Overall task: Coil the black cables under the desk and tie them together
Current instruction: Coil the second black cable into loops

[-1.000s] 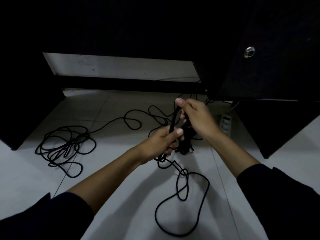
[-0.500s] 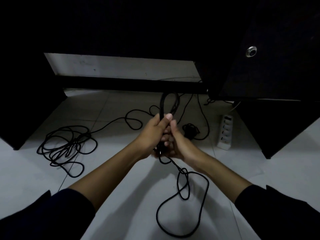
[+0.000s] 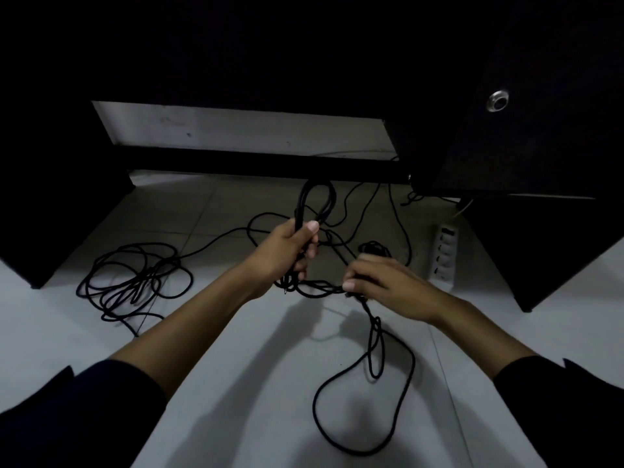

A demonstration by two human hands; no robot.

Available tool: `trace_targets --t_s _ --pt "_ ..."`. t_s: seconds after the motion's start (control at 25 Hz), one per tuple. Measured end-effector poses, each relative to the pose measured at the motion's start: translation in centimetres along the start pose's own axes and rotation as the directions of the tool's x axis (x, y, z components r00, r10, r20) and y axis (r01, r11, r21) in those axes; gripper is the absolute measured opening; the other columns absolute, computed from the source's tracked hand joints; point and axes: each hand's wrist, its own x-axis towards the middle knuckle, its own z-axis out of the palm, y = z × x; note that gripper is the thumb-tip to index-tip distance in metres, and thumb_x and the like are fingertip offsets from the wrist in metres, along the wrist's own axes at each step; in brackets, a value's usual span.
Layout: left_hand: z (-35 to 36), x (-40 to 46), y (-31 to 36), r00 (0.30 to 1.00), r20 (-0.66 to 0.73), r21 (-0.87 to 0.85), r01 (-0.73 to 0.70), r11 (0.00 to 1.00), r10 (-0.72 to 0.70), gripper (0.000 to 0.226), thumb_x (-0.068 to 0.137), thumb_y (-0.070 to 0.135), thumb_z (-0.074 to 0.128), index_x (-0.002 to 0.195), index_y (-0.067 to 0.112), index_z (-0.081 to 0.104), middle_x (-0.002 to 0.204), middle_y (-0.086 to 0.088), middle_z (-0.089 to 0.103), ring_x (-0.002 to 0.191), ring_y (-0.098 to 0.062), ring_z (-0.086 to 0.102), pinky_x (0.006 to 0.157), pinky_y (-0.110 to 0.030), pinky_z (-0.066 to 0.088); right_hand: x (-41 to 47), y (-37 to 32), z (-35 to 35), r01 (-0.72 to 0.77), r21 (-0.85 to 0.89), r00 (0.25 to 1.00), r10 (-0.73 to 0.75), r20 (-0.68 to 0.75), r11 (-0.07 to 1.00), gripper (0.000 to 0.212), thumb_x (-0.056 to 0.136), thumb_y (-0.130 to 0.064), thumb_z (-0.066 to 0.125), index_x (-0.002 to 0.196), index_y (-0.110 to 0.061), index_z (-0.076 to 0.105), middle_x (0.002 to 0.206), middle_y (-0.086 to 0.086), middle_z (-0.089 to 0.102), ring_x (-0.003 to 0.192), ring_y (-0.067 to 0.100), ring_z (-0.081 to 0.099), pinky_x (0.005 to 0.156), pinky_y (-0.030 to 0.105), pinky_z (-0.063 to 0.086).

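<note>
While crouched before the dark desk (image 3: 540, 96), a person works a black cable (image 3: 364, 393) over the pale tiled floor (image 3: 236, 383). The left hand (image 3: 283, 255) is closed around a folded bundle of cable (image 3: 314, 204), thumb pressed across the front and fingers curled behind, so that a loop stands upright above the fist. To its right and slightly nearer, the right hand (image 3: 385, 285) pinches the same cable between thumb and fingertips; the strand runs taut and roughly level between the two hands. From the right hand's grip the cable drops to the floor and spreads into a large loose loop near the viewer. A second tangle of black cable (image 3: 135, 282) lies heaped on the tiles at the left, well apart from the hands, with one strand trailing from it toward the far middle. More thin strands run across the floor behind the hands to the desk's shadowed underside. A white power strip (image 3: 445, 255) lies on the floor at the right, beside the desk's dark side panel; whether anything is plugged into it cannot be told.
</note>
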Motion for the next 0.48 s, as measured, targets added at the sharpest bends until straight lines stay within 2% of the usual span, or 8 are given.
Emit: trace_targets --t_s 0.08,0.16,0.24,0.36,0.48 --pt "0.5 0.1 0.0 1.0 -0.014 0.048 -0.011 0.999 0.012 0.025 0.102 0.03 0.041 0.088 0.01 0.049 0.073 -0.002 0.056 0.051 -0.009 0.051 0.053 -0.024 0.049 0.7 -1.4 -0.4 0.094 -0.027 0.995 -0.095 -0.035 0.995 0.014 0.095 -0.027 0.058 0.089 -0.016 0.063 0.086 -0.01 0.049 0.077 0.003 0.053 0.07 0.022 0.047" --pt "0.9 0.1 0.0 1.0 0.015 0.084 -0.019 0.996 0.018 0.028 0.102 0.031 0.04 0.091 0.007 0.052 0.079 -0.004 0.061 0.068 -0.014 0.061 0.066 -0.028 0.053 1.5 -2.8 -0.3 0.196 -0.086 0.972 -0.205 -0.111 0.977 0.01 0.091 -0.025 0.064 0.087 -0.015 0.062 0.083 -0.016 0.047 0.077 -0.005 0.051 0.068 0.008 0.038" --pt "1.1 -0.1 0.0 0.996 0.086 0.146 -0.048 0.988 0.035 0.033 0.103 0.032 0.038 0.098 0.004 0.054 0.081 -0.006 0.063 0.073 -0.016 0.064 0.071 -0.033 0.054 2.0 -3.6 -0.1 0.236 -0.144 0.944 -0.262 -0.2 0.961 0.02 0.086 -0.022 0.071 0.086 -0.014 0.053 0.08 -0.017 0.046 0.073 -0.006 0.05 0.064 0.007 0.037" --pt "1.4 -0.8 0.1 0.99 0.142 0.12 -0.015 0.993 -0.002 0.03 0.103 0.033 0.036 0.096 0.008 0.05 0.065 -0.006 0.057 0.049 -0.014 0.054 0.053 -0.029 0.051 2.4 -4.1 0.0 0.206 -0.221 0.914 -0.268 -0.304 0.953 0.041 0.08 -0.024 0.077 0.088 -0.021 0.037 0.079 -0.01 0.047 0.068 0.007 0.047 0.057 0.013 0.036" --pt "1.6 -0.9 0.4 0.986 0.163 0.142 0.002 0.99 -0.025 0.032 0.104 0.035 0.033 0.092 0.01 0.048 0.056 -0.002 0.047 0.042 -0.01 0.039 0.042 -0.024 0.039 2.5 -4.2 -0.3 0.206 -0.202 0.903 -0.265 -0.339 0.958 0.038 0.079 -0.024 0.077 0.086 -0.018 0.041 0.08 -0.004 0.05 0.07 0.01 0.047 0.058 0.014 0.038"
